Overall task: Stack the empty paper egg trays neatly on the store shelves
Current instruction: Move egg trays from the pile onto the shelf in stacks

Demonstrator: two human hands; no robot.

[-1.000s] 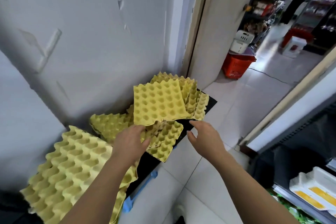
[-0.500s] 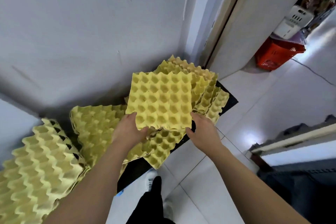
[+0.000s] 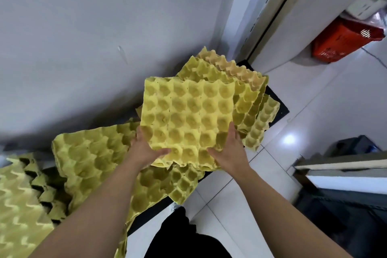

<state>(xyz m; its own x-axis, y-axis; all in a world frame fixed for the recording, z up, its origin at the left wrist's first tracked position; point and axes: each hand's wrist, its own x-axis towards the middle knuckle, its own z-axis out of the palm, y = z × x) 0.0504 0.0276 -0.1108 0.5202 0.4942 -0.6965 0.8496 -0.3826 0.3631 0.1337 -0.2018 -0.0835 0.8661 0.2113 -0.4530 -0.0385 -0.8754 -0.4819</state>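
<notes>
Beside a grey wall (image 3: 104,27) at the edge of a shop floor (image 3: 314,100), we hold one yellow paper egg tray (image 3: 186,117) by its near edge, cups up, raised above a jumble of others. Our left hand (image 3: 144,148) grips the near left corner, thumb laid across the top and fingers tucked out of sight beneath. Our right hand (image 3: 230,151) clasps the near right corner in the same way, thumb on top, fingers running up the side edge. Both forearms reach forward and slightly inward, so the tray sits nearly flat between them.

Work looks no more than half done, by our reckoning. A nested stack (image 3: 18,205) stands tidy at far left, its zigzag edges lined up. Between it and the held tray, loose trays (image 3: 90,157) sprawl at odd angles, some overlapping. A fanned pile (image 3: 251,98) leans behind and to the right of our hands, with a paler orange tray on its far side. The sprawled ones rest on a low black platform (image 3: 282,109) against the wall. What remains, as we judge it, is to square each stray tray onto a pile and nest it cup into cup. An orange basket (image 3: 343,42) sits well apart by the doorway, no part of the job.
</notes>
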